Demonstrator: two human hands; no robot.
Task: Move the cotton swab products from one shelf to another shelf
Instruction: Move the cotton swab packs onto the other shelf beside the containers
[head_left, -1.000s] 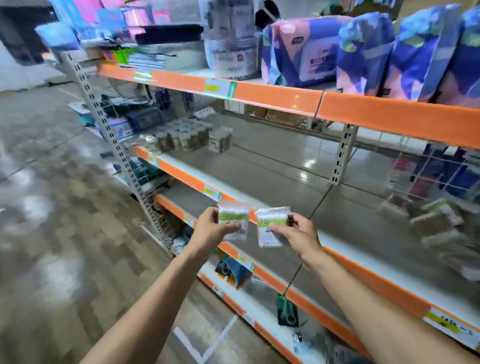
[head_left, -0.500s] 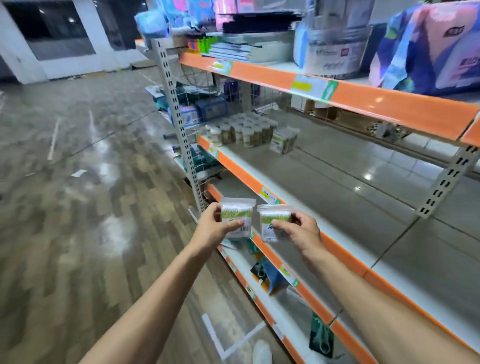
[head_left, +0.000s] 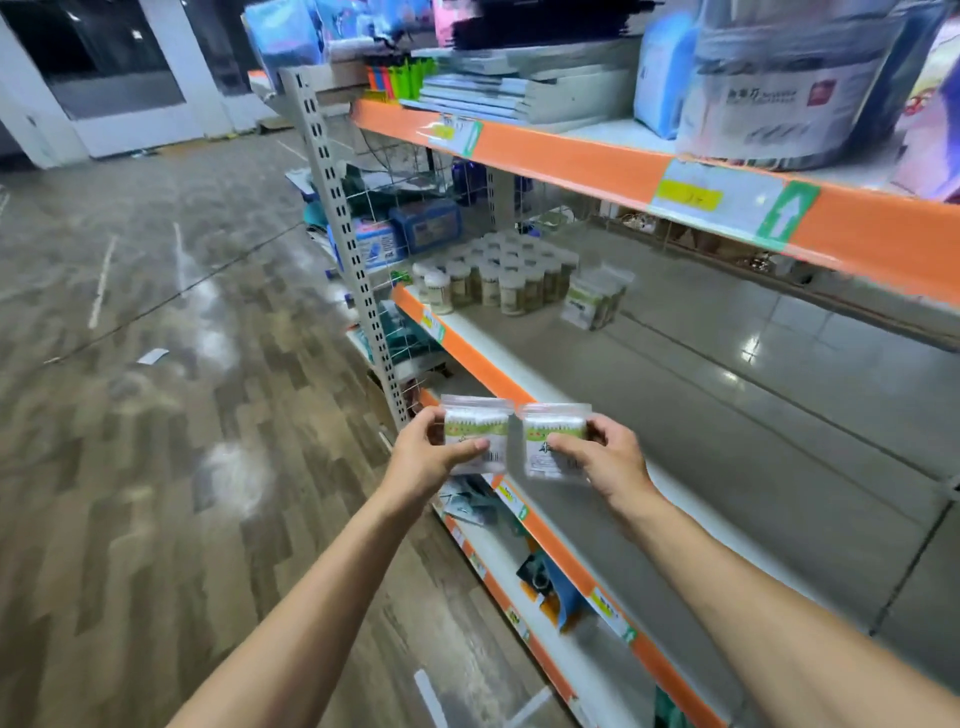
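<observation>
Left hand (head_left: 421, 460) and right hand (head_left: 605, 457) each pinch a swab pack, left pack (head_left: 475, 434) and right pack (head_left: 553, 439), thumb in front, fingers curled behind, beside the shelf (head_left: 483, 371) front edge.

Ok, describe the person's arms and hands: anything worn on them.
Both forearms are bare as far as the view shows; no sleeve shows. The left hand and right hand wear no gloves. No watch, bracelet or ring is visible on the wrists or fingers. Nails look short and unpainted, though the picture is slightly blurred.

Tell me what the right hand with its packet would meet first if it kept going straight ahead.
Probably the upright swab packets on the middle shelf; the right hand points roughly toward them over bare shelf, though depth is unclear.
</observation>
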